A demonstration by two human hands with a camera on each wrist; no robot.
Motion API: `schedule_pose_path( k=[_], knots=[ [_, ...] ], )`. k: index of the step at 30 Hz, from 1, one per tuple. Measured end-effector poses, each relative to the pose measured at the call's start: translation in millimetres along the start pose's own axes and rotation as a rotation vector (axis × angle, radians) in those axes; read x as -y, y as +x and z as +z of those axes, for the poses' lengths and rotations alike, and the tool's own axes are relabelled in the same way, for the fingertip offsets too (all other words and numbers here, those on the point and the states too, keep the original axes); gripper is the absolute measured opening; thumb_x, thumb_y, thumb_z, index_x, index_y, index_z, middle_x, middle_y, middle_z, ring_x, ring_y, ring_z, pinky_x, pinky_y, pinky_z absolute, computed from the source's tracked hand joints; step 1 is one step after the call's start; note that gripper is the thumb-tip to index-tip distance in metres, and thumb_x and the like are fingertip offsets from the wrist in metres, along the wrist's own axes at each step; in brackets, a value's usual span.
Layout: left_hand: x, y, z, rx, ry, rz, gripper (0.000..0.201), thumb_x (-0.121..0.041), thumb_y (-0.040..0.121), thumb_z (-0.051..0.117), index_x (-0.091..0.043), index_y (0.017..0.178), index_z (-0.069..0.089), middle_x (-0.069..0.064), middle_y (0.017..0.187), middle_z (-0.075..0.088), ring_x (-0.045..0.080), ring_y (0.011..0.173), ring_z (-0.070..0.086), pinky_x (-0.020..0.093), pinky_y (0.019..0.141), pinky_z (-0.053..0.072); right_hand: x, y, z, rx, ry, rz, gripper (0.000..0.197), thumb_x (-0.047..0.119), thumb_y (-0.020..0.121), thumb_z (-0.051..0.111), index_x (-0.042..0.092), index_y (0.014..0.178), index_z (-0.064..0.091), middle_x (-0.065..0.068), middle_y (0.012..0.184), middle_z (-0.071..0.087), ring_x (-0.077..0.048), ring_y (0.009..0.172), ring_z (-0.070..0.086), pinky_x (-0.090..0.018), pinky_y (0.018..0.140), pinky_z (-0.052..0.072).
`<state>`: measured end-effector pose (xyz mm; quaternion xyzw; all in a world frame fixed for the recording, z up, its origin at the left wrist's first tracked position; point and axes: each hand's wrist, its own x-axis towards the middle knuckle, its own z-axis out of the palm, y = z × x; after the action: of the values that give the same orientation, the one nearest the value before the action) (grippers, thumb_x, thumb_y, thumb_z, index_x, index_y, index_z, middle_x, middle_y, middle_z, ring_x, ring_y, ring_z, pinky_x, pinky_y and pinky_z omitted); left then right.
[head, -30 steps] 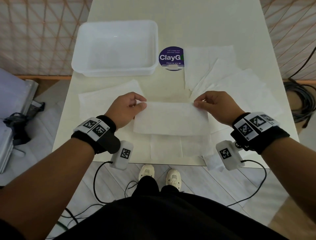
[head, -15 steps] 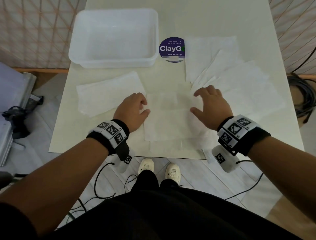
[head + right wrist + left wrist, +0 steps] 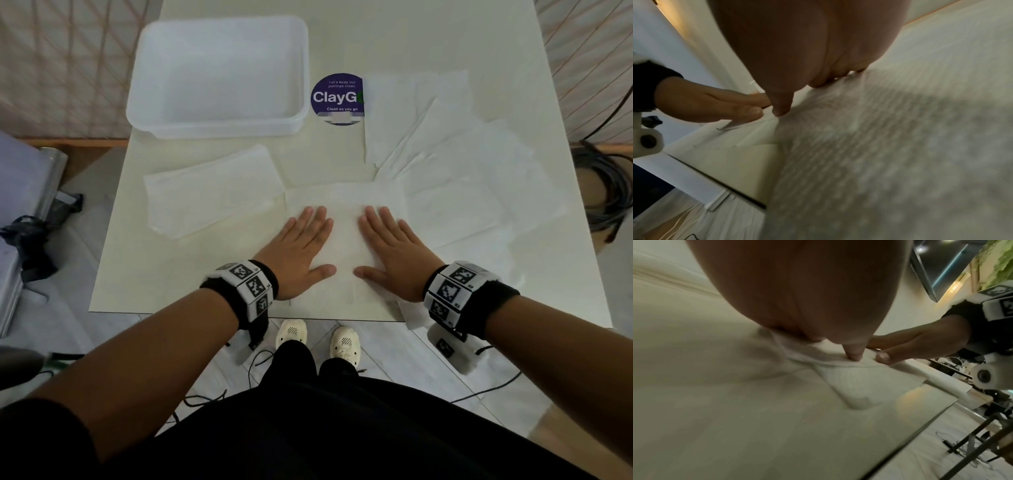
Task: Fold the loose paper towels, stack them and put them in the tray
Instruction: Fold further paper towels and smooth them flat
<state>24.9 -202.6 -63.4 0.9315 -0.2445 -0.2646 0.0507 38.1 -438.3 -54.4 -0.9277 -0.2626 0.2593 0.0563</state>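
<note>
A white paper towel (image 3: pixel 344 219) lies folded near the table's front edge. My left hand (image 3: pixel 301 246) and right hand (image 3: pixel 387 246) both lie flat on it, fingers straight, pressing it down side by side. In the left wrist view my left thumb (image 3: pixel 854 353) presses the towel (image 3: pixel 855 382) beside the right hand (image 3: pixel 916 344). In the right wrist view the right thumb (image 3: pixel 781 104) presses the towel (image 3: pixel 869 146). A folded towel (image 3: pixel 212 192) lies to the left. Several loose towels (image 3: pixel 445 154) spread out at the right. The white plastic tray (image 3: pixel 219 126) stands empty at the back left.
A round purple sticker (image 3: pixel 337 99) sits on the table (image 3: pixel 342 34) between the tray and the loose towels. Black cables (image 3: pixel 609 192) lie on the floor at the right, a grey case (image 3: pixel 20 205) at the left. My shoes (image 3: pixel 318 337) show below the table's front edge.
The hands brought the towel's near edge over to the far side, let go of it, and now lie flat on the folded towel, pressing it down.
</note>
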Motion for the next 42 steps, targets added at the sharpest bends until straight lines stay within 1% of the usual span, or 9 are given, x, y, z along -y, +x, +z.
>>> schedule_pose_path(
  k=[10, 17, 23, 27, 30, 34, 37, 40, 42],
  knots=[
    [30.0, -22.8, 4.5, -0.026, 0.016, -0.100, 0.086, -0.068, 0.079, -0.010, -0.016, 0.148, -0.020, 0.000, 0.151, -0.034, 0.015, 0.139, -0.031, 0.034, 0.117, -0.014, -9.3, -6.8, -5.6, -0.015, 0.093, -0.014, 0.081, 0.064, 0.088, 0.015, 0.018, 0.151, -0.010, 0.004, 0.155, -0.022, -0.011, 0.140, -0.024, -0.030, 0.116, -0.007],
    [34.5, -26.5, 8.0, -0.054, 0.059, -0.097, 0.085, -0.068, 0.080, -0.011, -0.014, 0.145, -0.022, 0.004, 0.152, -0.030, 0.017, 0.139, -0.032, 0.035, 0.116, -0.015, -3.8, -2.2, -12.7, -0.182, 0.168, 0.051, 0.071, 0.042, 0.093, 0.052, 0.019, 0.151, 0.017, 0.000, 0.159, 0.013, -0.021, 0.146, 0.012, -0.038, 0.119, 0.014],
    [32.4, -28.2, 1.1, -0.191, -0.056, -0.060, 0.087, -0.065, 0.084, 0.013, -0.015, 0.149, -0.015, 0.002, 0.154, -0.027, 0.017, 0.141, -0.029, 0.035, 0.117, -0.014, 3.6, 2.3, -36.0, -0.248, 0.084, 0.134, 0.077, 0.048, 0.076, 0.068, 0.025, 0.141, 0.035, 0.002, 0.132, 0.049, -0.022, 0.121, 0.043, -0.037, 0.104, 0.028],
    [20.7, -21.7, -17.0, -0.351, -0.246, 0.018, 0.080, -0.054, 0.085, 0.036, -0.015, 0.152, 0.016, -0.001, 0.160, 0.001, 0.012, 0.146, -0.014, 0.029, 0.116, -0.014, 6.2, 10.4, -47.6, -0.240, 0.273, 0.213, 0.041, 0.047, 0.079, 0.067, 0.025, 0.113, 0.060, 0.004, 0.105, 0.057, -0.020, 0.106, 0.050, -0.035, 0.095, 0.034],
    [0.5, -8.0, -31.5, -0.430, -0.431, 0.003, 0.056, -0.040, 0.095, 0.049, -0.016, 0.144, 0.038, -0.002, 0.153, 0.032, 0.011, 0.145, 0.015, 0.023, 0.116, -0.004, 8.5, 14.8, -56.2, -0.268, 0.543, 0.197, 0.014, 0.033, 0.085, 0.064, 0.020, 0.092, 0.066, 0.004, 0.093, 0.059, -0.015, 0.091, 0.055, -0.025, 0.077, 0.038],
    [-17.0, 7.6, -43.4, -0.433, -0.660, -0.092, 0.032, -0.034, 0.096, 0.052, -0.022, 0.126, 0.056, -0.006, 0.124, 0.061, 0.013, 0.115, 0.055, 0.031, 0.100, 0.042, 12.6, 16.1, -67.7, -0.299, 0.690, 0.121, 0.007, 0.027, 0.087, 0.064, 0.020, 0.085, 0.066, 0.008, 0.081, 0.064, -0.005, 0.074, 0.055, -0.019, 0.065, 0.039],
    [-12.0, 6.4, -49.2, -0.488, -0.663, -0.125, 0.018, -0.033, 0.096, 0.051, -0.023, 0.105, 0.063, -0.006, 0.094, 0.066, 0.015, 0.086, 0.059, 0.036, 0.078, 0.049, 16.8, 19.5, -74.2, -0.289, 0.735, 0.117, 0.017, 0.032, 0.090, 0.060, 0.017, 0.084, 0.065, 0.010, 0.076, 0.062, -0.006, 0.071, 0.055, -0.021, 0.065, 0.041],
    [3.8, -4.4, -55.1, -0.478, -0.697, -0.157, 0.016, -0.034, 0.096, 0.052, -0.023, 0.098, 0.063, -0.004, 0.086, 0.067, 0.017, 0.079, 0.061, 0.036, 0.074, 0.051, 24.4, 27.5, -78.5, -0.309, 0.879, 0.161, 0.046, 0.049, 0.096, 0.041, 0.013, 0.092, 0.069, 0.009, 0.087, 0.065, -0.006, 0.081, 0.056, -0.021, 0.074, 0.040],
    [20.3, -14.0, -62.1, -0.451, -0.688, -0.189, 0.016, -0.035, 0.096, 0.052, -0.024, 0.099, 0.063, -0.003, 0.089, 0.068, 0.018, 0.082, 0.062, 0.034, 0.077, 0.051, 27.9, 37.7, -79.3, -0.375, 0.885, 0.184, 0.048, 0.043, 0.101, 0.031, 0.015, 0.102, 0.070, 0.006, 0.103, 0.066, -0.010, 0.096, 0.057, -0.022, 0.084, 0.038]
  ],
)
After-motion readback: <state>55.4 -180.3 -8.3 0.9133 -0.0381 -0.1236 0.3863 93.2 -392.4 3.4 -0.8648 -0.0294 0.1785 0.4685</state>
